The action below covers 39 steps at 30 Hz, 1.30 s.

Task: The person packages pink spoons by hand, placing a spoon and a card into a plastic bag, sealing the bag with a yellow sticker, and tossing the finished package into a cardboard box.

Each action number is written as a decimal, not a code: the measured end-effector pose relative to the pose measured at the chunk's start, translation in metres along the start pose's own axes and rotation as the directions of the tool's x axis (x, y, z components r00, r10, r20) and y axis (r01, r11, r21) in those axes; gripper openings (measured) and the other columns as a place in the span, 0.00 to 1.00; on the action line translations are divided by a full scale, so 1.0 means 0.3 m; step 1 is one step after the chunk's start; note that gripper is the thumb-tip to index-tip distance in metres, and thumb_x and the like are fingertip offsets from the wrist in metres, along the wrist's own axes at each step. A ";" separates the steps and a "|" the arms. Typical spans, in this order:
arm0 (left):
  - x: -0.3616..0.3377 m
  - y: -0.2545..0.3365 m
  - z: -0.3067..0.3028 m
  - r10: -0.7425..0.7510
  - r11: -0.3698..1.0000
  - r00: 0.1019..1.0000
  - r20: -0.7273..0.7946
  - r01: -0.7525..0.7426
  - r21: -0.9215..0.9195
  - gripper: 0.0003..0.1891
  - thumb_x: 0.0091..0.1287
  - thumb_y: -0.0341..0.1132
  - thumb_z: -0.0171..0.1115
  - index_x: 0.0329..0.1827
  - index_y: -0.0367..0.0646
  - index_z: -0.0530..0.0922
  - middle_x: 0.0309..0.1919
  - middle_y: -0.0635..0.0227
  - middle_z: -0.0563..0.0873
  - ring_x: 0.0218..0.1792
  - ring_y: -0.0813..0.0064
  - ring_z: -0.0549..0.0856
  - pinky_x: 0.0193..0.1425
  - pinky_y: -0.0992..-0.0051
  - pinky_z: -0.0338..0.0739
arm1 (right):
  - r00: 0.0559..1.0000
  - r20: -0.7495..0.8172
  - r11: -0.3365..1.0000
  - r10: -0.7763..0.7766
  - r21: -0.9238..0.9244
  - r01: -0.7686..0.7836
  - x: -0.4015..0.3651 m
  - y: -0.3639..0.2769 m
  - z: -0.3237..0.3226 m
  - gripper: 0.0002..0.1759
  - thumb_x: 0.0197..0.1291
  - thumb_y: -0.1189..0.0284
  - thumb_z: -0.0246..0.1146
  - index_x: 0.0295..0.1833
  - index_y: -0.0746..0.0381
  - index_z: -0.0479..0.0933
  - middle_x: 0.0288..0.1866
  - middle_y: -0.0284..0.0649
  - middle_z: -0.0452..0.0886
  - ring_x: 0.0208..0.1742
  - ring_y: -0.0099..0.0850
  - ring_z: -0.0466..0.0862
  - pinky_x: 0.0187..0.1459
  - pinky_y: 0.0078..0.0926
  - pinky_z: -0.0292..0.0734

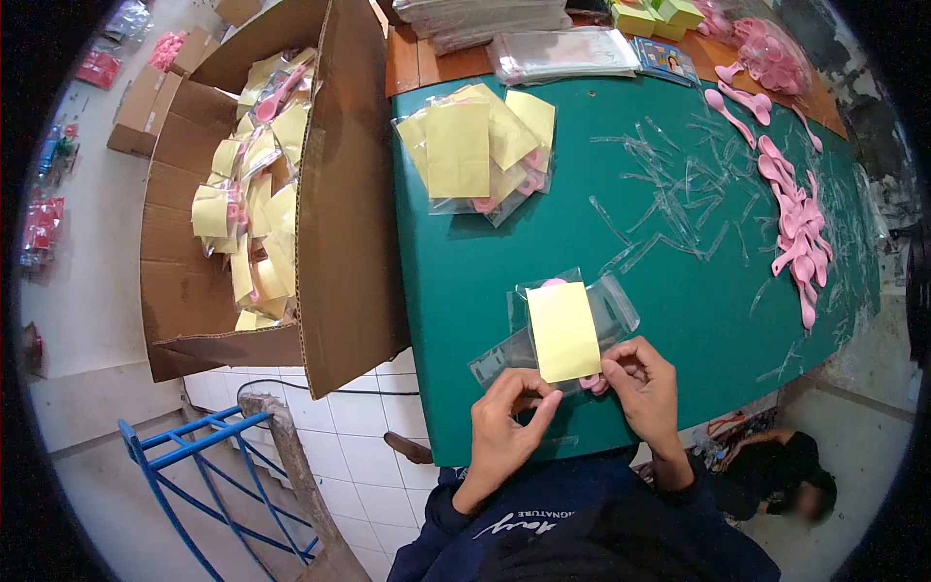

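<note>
A yellow card (564,330) lies in or on a clear plastic bag (518,308) at the table's near edge. Bits of pink, likely parts of a spoon, show at the top and bottom of the card. My left hand (511,422) is closed, thumb and forefinger pinching the bag's lower left corner. At the lower right corner, my right hand (640,388) pinches the bag beside the pink end. Another clear plastic sleeve (617,308) lies crosswise underneath. Further up the table is a pile of bagged yellow cards (459,150) with pink pieces.
Pink spoons (797,228) lie along the right of the green table (465,291), beside scattered clear plastic strips (679,184). A cardboard box (354,194) of bagged cards stands left. Plastic sleeves (562,55) lie at the back. A blue metal rack (208,466) stands lower left; a person (776,475) is lower right.
</note>
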<state>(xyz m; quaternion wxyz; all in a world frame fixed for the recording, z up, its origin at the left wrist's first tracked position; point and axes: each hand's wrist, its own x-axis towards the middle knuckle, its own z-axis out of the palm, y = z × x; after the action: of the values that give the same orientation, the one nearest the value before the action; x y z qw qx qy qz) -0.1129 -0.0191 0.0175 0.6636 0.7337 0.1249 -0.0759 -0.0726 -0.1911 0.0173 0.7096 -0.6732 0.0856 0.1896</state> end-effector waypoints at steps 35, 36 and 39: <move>0.277 0.057 0.055 0.397 0.601 0.852 0.341 -0.522 0.606 0.20 0.55 0.31 0.65 0.52 0.41 0.73 0.37 0.61 0.75 0.39 0.60 0.77 0.44 0.65 0.71 | 0.791 0.112 -0.059 -0.602 -0.994 0.096 0.191 -0.144 -0.766 0.14 0.50 0.84 0.55 0.44 0.65 0.74 0.43 0.44 0.75 0.46 0.43 0.75 0.50 0.35 0.69; 0.278 0.049 0.054 0.375 0.613 0.852 0.365 -0.523 0.592 0.21 0.56 0.30 0.65 0.53 0.41 0.72 0.38 0.61 0.75 0.39 0.60 0.76 0.45 0.65 0.70 | 0.785 0.136 -0.100 -0.604 -0.990 0.095 0.193 -0.145 -0.776 0.13 0.50 0.84 0.55 0.43 0.64 0.74 0.43 0.44 0.75 0.46 0.43 0.75 0.50 0.35 0.69; 0.286 0.050 0.050 0.403 0.598 0.841 0.360 -0.540 0.592 0.22 0.56 0.29 0.64 0.55 0.41 0.71 0.39 0.61 0.74 0.40 0.61 0.76 0.45 0.66 0.70 | 0.721 0.179 -0.199 -0.669 -0.978 0.057 0.201 -0.157 -0.793 0.11 0.50 0.83 0.57 0.42 0.64 0.75 0.41 0.43 0.76 0.46 0.42 0.75 0.49 0.35 0.69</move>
<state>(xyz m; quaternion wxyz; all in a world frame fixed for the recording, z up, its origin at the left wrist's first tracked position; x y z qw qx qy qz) -0.0256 -0.0283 0.0064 0.3567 0.9179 -0.1740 -0.0059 0.0324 -0.4180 0.0194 -0.0174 -0.9725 -0.1369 -0.1876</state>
